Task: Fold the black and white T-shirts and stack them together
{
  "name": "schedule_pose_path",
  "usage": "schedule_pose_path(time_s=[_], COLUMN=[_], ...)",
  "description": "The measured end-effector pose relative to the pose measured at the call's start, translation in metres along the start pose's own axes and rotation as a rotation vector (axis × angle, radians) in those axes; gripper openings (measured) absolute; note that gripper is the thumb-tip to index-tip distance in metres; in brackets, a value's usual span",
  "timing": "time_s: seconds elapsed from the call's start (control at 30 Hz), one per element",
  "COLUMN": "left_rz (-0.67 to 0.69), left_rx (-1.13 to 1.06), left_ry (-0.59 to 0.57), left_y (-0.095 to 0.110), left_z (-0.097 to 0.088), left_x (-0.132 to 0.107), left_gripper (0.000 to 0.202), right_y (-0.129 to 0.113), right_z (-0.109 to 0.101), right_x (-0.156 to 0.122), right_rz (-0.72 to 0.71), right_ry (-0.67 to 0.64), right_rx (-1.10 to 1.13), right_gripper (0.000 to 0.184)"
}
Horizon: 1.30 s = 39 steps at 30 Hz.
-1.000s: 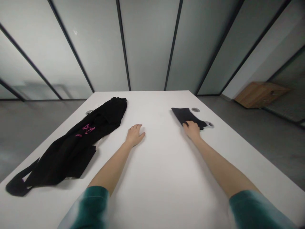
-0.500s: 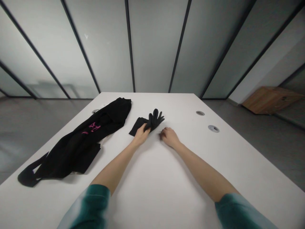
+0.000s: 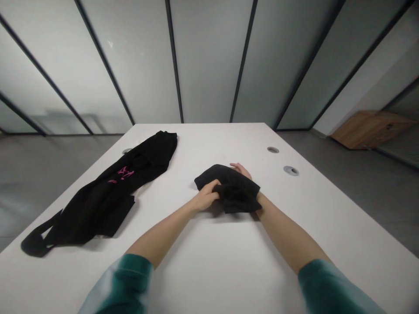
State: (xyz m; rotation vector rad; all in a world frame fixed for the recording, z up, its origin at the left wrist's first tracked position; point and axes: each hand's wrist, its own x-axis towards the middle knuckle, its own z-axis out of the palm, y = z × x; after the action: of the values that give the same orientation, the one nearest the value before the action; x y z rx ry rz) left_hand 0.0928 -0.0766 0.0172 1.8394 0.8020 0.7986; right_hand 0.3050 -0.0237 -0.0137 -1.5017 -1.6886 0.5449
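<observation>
Black fabric (image 3: 234, 189) is bunched on the white table (image 3: 209, 270), pinched at its left edge by the left hand (image 3: 206, 196); the right hand (image 3: 240, 169) is tucked beneath, its grip hidden. Close-set hands are best kept.

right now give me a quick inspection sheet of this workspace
surface: white table, two round grommets set in it at the far right
job's things: black fabric bundle, crumpled, between both hands
clutter: black garment with pink lettering, lying along the table's left side
grippers: left hand with fingers over the bundle's near edge; right hand partly under the bundle, fingertips showing beyond it
cables: nothing seen
surroundings: frosted glass panels in dark frames, grey floor, wooden cabinet at far right
</observation>
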Motion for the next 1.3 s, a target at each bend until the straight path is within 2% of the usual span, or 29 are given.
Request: schedule_pose_path(time_s=[0.07,0.17,0.27,0.33,0.43,0.5,0.57,0.67,0.73,0.8,0.83,0.93,1.0,1.07,1.1,1.17,1.23,1.3], left_rz=[0.003,-0.032,-0.131,-0.181,-0.234,-0.276,-0.287,-0.189,-0.133,-0.135,-0.144,-0.156,-0.180,-0.219,-0.229,-0.232,-0.220,-0.206], left_rx=[0.046,0.162,0.194,0.160,0.136,0.149,0.153,0.162,0.203,0.249,0.261,0.215,0.114,-0.052,-0.156,-0.341,-0.382,-0.302], left_ry=[0.148,0.440,0.763,0.922,1.071,1.117,1.083,0.845,0.650,0.526,0.499,0.485,0.529,0.663,0.765,0.986,1.179,1.312], left_y=[-0.009,-0.021,-0.034,-0.045,-0.063,-0.072,-0.077,-0.076,-0.073,-0.068,-0.067,-0.063,-0.061,-0.061,-0.062,-0.065,-0.071,-0.077], left_z=[-0.007,-0.022,-0.042,-0.057,-0.074,-0.080,-0.080,-0.070,-0.061,-0.055,-0.054,-0.055,-0.061,-0.072,-0.080,-0.099,-0.120,-0.136], left_x=[0.003,0.009,0.014,0.015,0.017,0.018,0.019,0.019,0.017,0.014,0.013,0.014,0.017,0.022,0.023,0.021,0.015,0.005], left_gripper=[0.018,0.024,0.027,0.030,0.030,0.031,0.033,0.040,0.059,0.072,0.071,0.042,0.018,0.014,0.015,0.017,0.015,0.013], right_y=[-0.002,-0.008,-0.013,-0.013,-0.008,-0.003,0.001,0.000,-0.003,-0.007,-0.010,-0.014,-0.013,-0.010,-0.007,0.003,0.014,0.026], right_z=[0.002,0.011,0.020,0.021,0.018,0.016,0.014,0.012,0.012,0.013,0.014,0.017,0.016,0.011,0.006,-0.005,-0.017,-0.026], right_x=[0.004,0.001,-0.008,-0.010,-0.007,-0.005,-0.004,-0.006,-0.008,-0.012,-0.013,-0.016,-0.015,-0.012,-0.010,-0.004,0.000,0.004], right_rz=[0.032,0.022,0.030,0.043,0.039,0.068,0.120,0.123,0.047,-0.027,-0.048,-0.093,-0.135,-0.172,-0.175,-0.135,-0.029,0.119], right_ry=[-0.030,-0.125,-0.211,-0.089,0.277,0.434,0.497,0.535,0.538,0.446,0.354,0.011,-0.135,-0.116,-0.033,0.246,0.503,0.591], right_rx=[0.163,0.373,0.399,0.404,0.402,0.401,0.399,0.315,0.195,0.042,-0.041,-0.284,-0.383,-0.404,-0.391,-0.343,-0.249,-0.084], right_gripper=[0.041,0.034,0.027,0.024,0.029,0.036,0.042,0.044,0.044,0.046,0.048,0.051,0.037,0.024,0.024,0.026,0.029,0.032])
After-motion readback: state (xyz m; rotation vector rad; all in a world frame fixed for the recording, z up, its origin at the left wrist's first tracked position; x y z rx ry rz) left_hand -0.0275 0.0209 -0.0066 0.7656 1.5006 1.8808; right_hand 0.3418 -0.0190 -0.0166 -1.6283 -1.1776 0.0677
